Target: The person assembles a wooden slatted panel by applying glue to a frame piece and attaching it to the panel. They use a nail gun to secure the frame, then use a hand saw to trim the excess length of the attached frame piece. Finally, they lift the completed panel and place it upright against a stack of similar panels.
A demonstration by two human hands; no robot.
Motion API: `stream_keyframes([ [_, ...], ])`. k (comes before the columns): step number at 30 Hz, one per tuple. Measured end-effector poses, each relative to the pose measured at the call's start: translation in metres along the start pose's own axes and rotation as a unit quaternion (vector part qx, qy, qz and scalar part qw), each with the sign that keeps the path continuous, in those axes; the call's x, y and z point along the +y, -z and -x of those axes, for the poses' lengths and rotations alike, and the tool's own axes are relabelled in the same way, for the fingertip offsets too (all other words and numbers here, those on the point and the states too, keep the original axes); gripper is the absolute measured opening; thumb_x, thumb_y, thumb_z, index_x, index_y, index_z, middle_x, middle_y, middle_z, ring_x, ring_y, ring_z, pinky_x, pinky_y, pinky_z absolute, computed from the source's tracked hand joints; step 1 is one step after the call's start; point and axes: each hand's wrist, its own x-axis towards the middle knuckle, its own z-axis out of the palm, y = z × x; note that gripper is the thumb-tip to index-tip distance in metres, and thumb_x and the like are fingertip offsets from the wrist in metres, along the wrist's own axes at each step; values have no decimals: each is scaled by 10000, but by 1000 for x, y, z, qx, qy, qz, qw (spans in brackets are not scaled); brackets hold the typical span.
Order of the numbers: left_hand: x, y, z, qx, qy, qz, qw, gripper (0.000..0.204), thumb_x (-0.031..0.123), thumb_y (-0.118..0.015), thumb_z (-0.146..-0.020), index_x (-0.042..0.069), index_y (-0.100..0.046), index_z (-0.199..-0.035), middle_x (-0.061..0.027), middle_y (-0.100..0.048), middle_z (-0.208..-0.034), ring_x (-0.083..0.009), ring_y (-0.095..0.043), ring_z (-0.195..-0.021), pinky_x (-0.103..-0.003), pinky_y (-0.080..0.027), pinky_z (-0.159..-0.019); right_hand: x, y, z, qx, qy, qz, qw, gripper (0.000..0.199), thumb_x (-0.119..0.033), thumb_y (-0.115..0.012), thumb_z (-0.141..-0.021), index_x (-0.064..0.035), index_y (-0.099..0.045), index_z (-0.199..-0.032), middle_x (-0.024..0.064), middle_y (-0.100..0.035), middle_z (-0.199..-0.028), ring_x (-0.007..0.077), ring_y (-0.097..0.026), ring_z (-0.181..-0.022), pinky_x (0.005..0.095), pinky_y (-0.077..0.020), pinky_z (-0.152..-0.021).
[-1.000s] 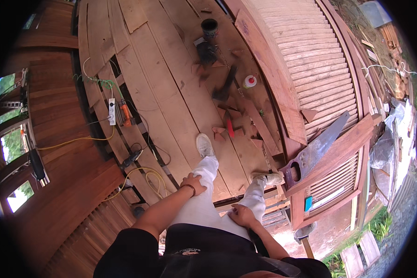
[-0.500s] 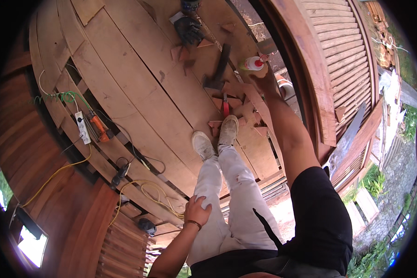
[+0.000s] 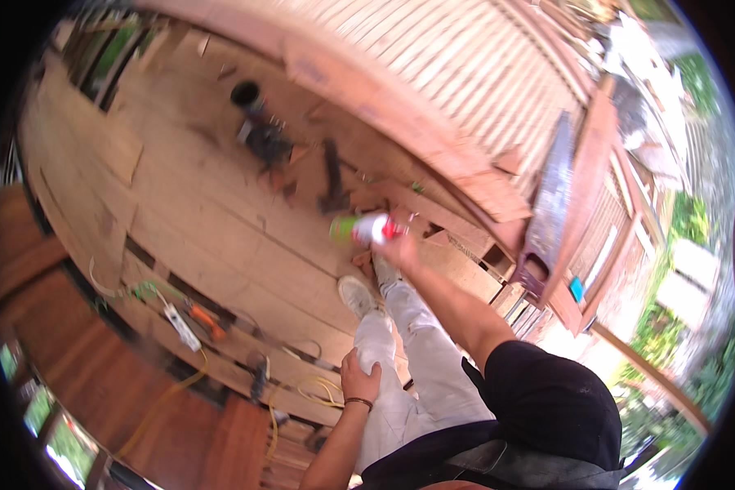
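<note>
My right hand (image 3: 402, 247) is closed around a small bottle (image 3: 369, 229), white with a red cap and a green end, blurred by motion. The bottle is in the air above the plank floor, just past my shoes (image 3: 357, 296). My left hand (image 3: 359, 377) lies on my left thigh near the knee, fingers spread, holding nothing. Beyond the bottle a dark hammer-like tool (image 3: 332, 175) lies on the boards. Farther off are a dark work glove (image 3: 269, 145) and several reddish wood offcuts (image 3: 282, 184).
A handsaw (image 3: 551, 196) rests by the slatted wooden panel (image 3: 465, 82) on the right. At the left, a white power strip (image 3: 182, 327), an orange tool (image 3: 208, 322) and a yellow cord (image 3: 322, 390) lie along gaps in the floor. A dark round container (image 3: 245, 94) stands at the back.
My right hand has brought the bottle from the floor near the panel's edge back toward my feet, tilting it sideways. The whole view has swung to the right. My left hand stays on my thigh.
</note>
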Motion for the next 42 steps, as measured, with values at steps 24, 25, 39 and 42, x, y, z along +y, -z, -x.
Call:
stream_keyframes([
  [24,307,-89,147,-689,-143,-348,619,598,149,-632,-891,21,-355,-1405,-77,-606,-1156,-163,-597,-1007,-299,-480,-907,10,264,464,296,-148,-563,758,537,-189,-748,-838,-4,-497,-1275,109,-634,-1151,196,-626,-1029,346,-518,-895],
  [25,287,-111,130,-718,-247,-359,543,581,162,-580,-938,28,-336,-1448,-93,-606,-1184,-163,-592,-1059,-288,-479,-906,28,260,475,346,-130,-609,701,488,-154,-726,-849,-5,-506,-1258,111,-642,-1128,210,-643,-997,362,-532,-873],
  [39,461,-414,68,-282,-324,-356,830,517,488,-641,-832,22,-635,-1055,-138,-674,-962,-294,-660,-957,-432,-529,-807,95,270,614,526,-376,-528,550,504,-108,-754,-748,-8,-528,-1188,104,-638,-1016,197,-645,-855,335,-543,-722],
  [42,464,-470,75,-162,-321,-389,848,690,576,-675,-760,-11,-599,-1116,-186,-643,-1063,-342,-609,-1096,-448,-488,-939,91,276,623,440,-476,-504,571,466,-177,-776,-732,12,-587,-1113,123,-679,-950,201,-661,-845,339,-536,-760],
])
